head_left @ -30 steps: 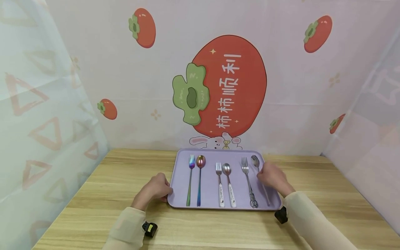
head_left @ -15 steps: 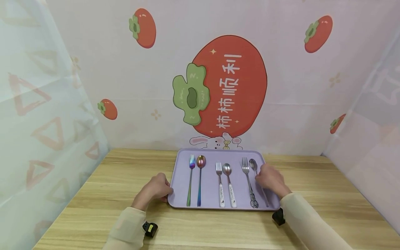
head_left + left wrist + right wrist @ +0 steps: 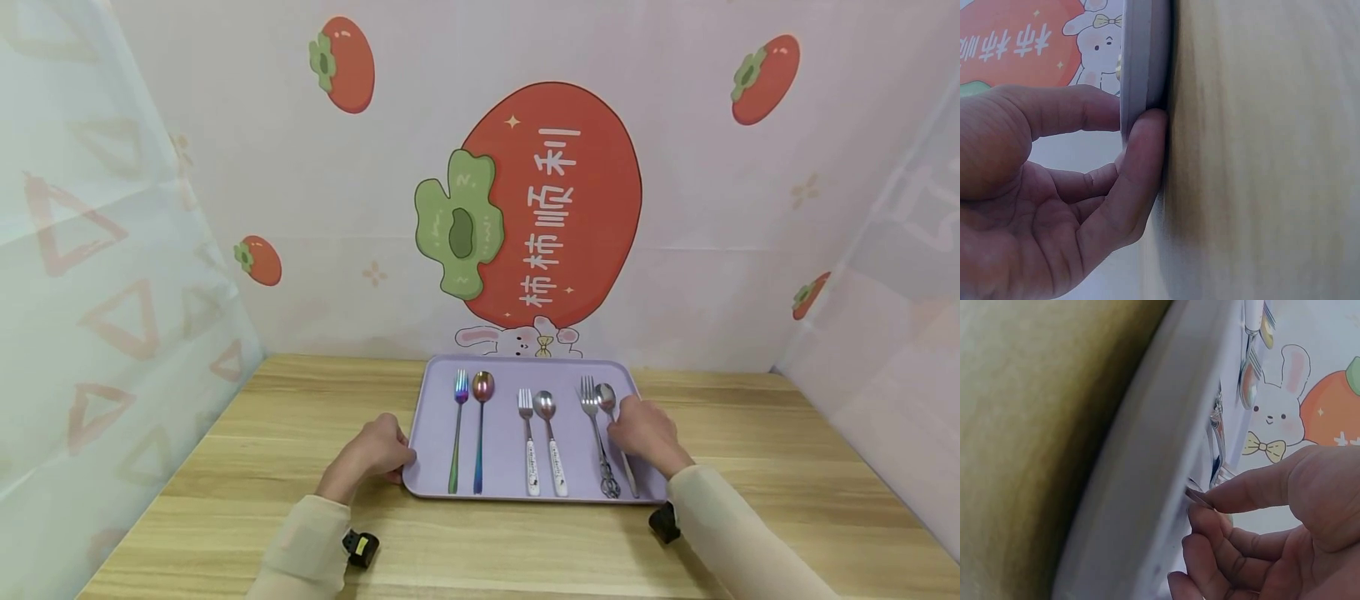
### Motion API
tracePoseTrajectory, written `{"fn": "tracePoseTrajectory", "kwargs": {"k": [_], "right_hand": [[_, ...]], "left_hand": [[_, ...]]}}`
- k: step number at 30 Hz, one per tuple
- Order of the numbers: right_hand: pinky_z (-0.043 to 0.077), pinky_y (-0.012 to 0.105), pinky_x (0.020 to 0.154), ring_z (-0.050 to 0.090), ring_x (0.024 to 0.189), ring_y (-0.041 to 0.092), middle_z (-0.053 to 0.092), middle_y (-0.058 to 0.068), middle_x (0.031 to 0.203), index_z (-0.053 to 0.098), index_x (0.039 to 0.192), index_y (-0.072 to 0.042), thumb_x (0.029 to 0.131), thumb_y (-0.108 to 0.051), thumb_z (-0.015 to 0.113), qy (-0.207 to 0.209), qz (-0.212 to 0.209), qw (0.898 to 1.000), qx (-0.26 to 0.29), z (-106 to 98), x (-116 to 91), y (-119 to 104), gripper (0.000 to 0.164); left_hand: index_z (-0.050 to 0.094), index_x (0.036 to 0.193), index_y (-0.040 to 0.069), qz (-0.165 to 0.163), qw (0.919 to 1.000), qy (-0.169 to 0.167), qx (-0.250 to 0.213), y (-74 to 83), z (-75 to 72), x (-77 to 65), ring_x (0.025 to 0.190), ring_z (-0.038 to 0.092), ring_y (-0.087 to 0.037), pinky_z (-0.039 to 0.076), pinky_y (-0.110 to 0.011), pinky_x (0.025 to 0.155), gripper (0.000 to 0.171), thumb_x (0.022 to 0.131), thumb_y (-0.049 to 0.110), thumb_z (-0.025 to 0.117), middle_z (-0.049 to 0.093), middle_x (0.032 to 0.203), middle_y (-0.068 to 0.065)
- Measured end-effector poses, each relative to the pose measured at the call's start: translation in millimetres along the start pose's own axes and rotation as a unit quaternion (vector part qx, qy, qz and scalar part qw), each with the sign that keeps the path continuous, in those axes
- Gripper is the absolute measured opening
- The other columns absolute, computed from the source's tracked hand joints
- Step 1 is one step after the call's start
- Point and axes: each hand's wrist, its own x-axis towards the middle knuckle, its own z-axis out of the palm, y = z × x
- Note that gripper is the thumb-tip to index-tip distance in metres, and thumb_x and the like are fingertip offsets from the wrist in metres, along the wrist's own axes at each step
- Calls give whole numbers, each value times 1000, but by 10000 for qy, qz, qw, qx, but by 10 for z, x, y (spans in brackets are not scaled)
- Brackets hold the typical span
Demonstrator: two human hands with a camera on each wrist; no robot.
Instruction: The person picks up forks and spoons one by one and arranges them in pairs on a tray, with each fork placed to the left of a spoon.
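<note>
A lilac tray (image 3: pixel 433 433) lies on the wooden table with three fork-and-spoon pairs on it. My left hand (image 3: pixel 373 448) pinches the tray's left edge, thumb on top and fingers underneath, as the left wrist view shows. On the right side, my right hand (image 3: pixel 648 433) pinches the handle of a silver spoon (image 3: pixel 604 395) between thumb and fingers. Just left of that spoon lies a silver fork (image 3: pixel 606 471) with an ornate handle. White-handled fork (image 3: pixel 532 467) and spoon (image 3: pixel 557 467) are in the middle. A rainbow-coloured fork (image 3: pixel 454 442) and spoon (image 3: pixel 478 442) lie at the left.
Behind the tray rises a pale backdrop (image 3: pixel 360 208) printed with persimmons and a rabbit. The tray's far edge sits close to it. Wooden table (image 3: pixel 300 408) extends on both sides and in front, with similar printed sheets along left and right.
My right hand has slid the silver spoon left and turned it, so it now lies beside the ornate fork, nearly parallel to it. The left hand has stayed at the tray's edge.
</note>
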Motion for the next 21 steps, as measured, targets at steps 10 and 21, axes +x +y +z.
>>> {"fn": "tracePoseTrajectory", "kwargs": {"k": [10, 21], "right_hand": [[44, 41, 55, 54, 65, 29, 56, 14, 73, 57, 73, -4, 78, -8, 63, -17, 80, 9998, -183, -5, -8, -28, 9], [44, 42, 54, 55, 66, 30, 57, 14, 74, 58, 74, -4, 76, -8, 63, -29, 109, 9997, -231, -14, -24, -21, 6]], "left_hand": [[56, 68, 2, 48, 10000, 39, 58, -1, 1, -16, 50, 61, -17, 55, -27, 50, 20, 85, -3, 65, 61, 63, -11], [57, 69, 1, 85, 9999, 32, 64, -3, 4, -7, 50, 62, -16, 55, -27, 50, 19, 85, -3, 65, 61, 64, -12]]}}
